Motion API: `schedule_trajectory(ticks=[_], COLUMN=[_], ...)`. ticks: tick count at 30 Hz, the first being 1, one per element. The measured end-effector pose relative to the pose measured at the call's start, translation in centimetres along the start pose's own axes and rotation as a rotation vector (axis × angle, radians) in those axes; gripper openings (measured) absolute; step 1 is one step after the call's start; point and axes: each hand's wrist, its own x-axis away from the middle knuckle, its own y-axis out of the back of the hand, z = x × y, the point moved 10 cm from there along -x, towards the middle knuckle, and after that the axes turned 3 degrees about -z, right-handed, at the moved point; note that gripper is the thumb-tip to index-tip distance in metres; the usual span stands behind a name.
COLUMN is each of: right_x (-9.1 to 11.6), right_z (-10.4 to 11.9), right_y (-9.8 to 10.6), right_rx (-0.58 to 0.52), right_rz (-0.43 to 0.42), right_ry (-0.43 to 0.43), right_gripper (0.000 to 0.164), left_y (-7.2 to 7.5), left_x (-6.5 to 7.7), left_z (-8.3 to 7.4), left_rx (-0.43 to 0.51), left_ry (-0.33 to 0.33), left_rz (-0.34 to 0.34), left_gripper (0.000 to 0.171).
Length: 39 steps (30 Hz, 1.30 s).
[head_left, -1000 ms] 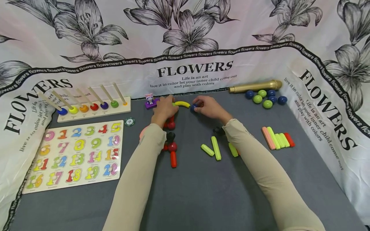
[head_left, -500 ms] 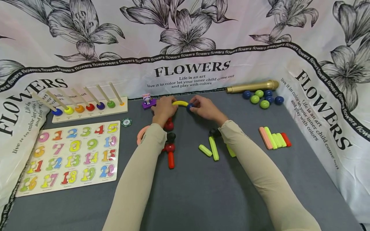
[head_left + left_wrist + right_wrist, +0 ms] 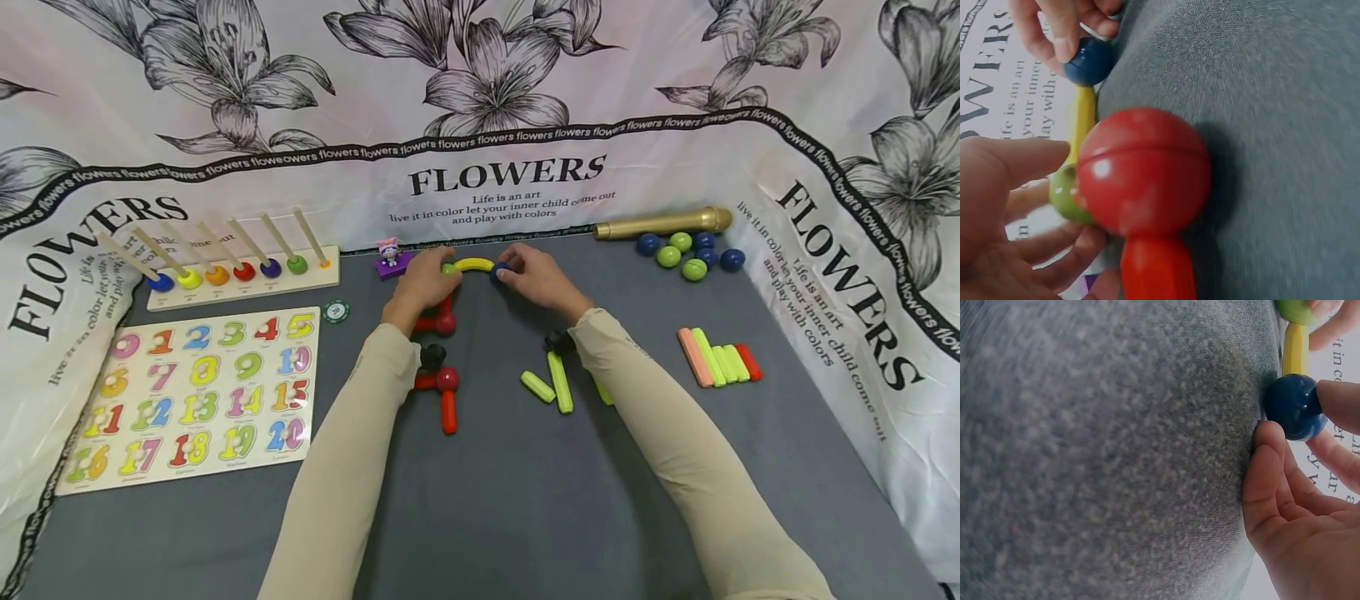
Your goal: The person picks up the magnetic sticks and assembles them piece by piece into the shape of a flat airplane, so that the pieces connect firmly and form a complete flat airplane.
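White fabric printed with black flowers (image 3: 495, 71) hangs behind a grey cloth-covered tabletop (image 3: 480, 508). Near its back edge, left of centre, a curved yellow plastic stick (image 3: 475, 264) spans between a glossy green ball (image 3: 1065, 199) and a glossy dark-blue ball (image 3: 1294, 403). The left hand (image 3: 423, 282) has its fingers curled around the green ball; the right hand (image 3: 542, 279) pinches the blue one between thumb and fingers.

The building of linked balls and sticks looks partly done. The yellow stick meets both balls, though whether either end is fully seated cannot be told. Towards the front edge, a red ball (image 3: 446, 323) and a second red ball (image 3: 447, 379) already carry red sticks; a black ball (image 3: 432, 357) lies between, partly hidden by the sleeve.

Much seems left unjoined: a short yellow-green stick (image 3: 537, 387) right of centre, a row of coloured sticks (image 3: 723, 365) near the right edge, and a cluster of blue and green balls (image 3: 668, 257) by the back right corner.
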Motion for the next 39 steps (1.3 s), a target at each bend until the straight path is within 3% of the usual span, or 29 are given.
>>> schedule_trajectory(ticks=[3, 8, 17, 21, 27, 34, 39], right_x=[0.3, 1.3, 5.3, 7.8, 11.0, 11.5, 10.6], right_z=[-0.2, -0.9, -1.1, -1.0, -0.2, -1.3, -1.6], right_y=[0.5, 1.9, 5.2, 4.2, 1.1, -0.7, 0.9], right_rx=[-0.014, -0.019, 0.171, 0.200, 0.188, 0.142, 0.125], right_rz=[-0.008, 0.011, 0.029, 0.142, 0.345, 0.409, 0.386], right_ry=[0.004, -0.005, 0.071, 0.107, 0.138, 0.111, 0.003], right_gripper=[0.033, 0.040, 0.025, 0.019, 0.032, 0.050, 0.038], left_y=[0.1, 0.4, 1.0, 1.2, 1.2, 0.7, 0.1], left_x=[0.6, 1.8, 3.3, 3.7, 4.0, 4.1, 4.1], left_z=[0.0, 0.9, 2.1, 2.4, 2.9, 2.7, 1.9], left_rx=[0.018, 0.009, -0.012, -0.021, -0.033, -0.050, -0.047], left_ry=[-0.021, 0.015, 0.056, 0.069, 0.103, 0.104, 0.075], left_rz=[0.015, -0.006, -0.062, -0.068, -0.063, -0.040, -0.041], left_gripper=[0.061, 0.066, 0.058, 0.046, 0.031, 0.032, 0.033])
